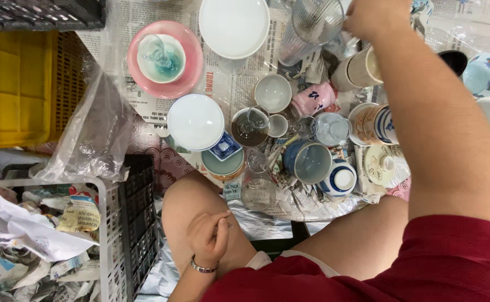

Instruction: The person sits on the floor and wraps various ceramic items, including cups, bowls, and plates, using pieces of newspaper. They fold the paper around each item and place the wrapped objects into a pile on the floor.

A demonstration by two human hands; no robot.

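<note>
My right hand (374, 17) reaches far forward and grips the rim of a clear ribbed glass (313, 23) that lies tilted over the newspaper. My left hand (208, 234) rests on my bare left knee, fingers loosely curled, holding nothing; a bracelet sits on its wrist. Spread in front of my knees are several ceramic pieces: a white plate (234, 26), a pink plate (188, 67) carrying a small bowl, a white round plate (195, 121), a blue cup (307, 161) and a blue-and-white striped cup (340, 180).
A white crate (108, 223) full of crumpled paper stands at my left, with a black crate (143, 201) beside it. A yellow crate (15, 89) and crumpled clear plastic (96, 131) lie at far left. More cups and bowls (482, 74) crowd the right.
</note>
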